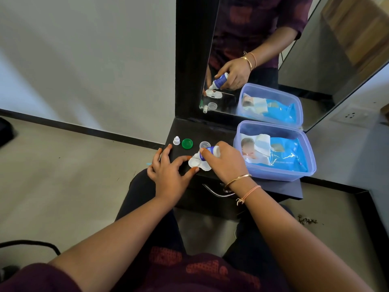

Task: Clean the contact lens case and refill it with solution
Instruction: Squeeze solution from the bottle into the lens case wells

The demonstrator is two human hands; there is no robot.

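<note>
A white contact lens case [194,162] lies open on the black dresser top [189,131]. My right hand [225,163] grips a small white and blue solution bottle [207,152], tipped nozzle-down over the case's left well. My left hand [168,167] rests flat beside the case, its thumb and fingertips touching the case's left edge. A green case cap [187,143], a clear case cap [204,144] and the bottle's white cap [176,140] lie behind the case.
A lilac plastic tub [311,165] with a blue wet-wipes pack stands at the right of the dresser top. A mirror [263,60] rises behind, reflecting hands and bottle. A metal drawer handle [216,191] sits below the top's front edge.
</note>
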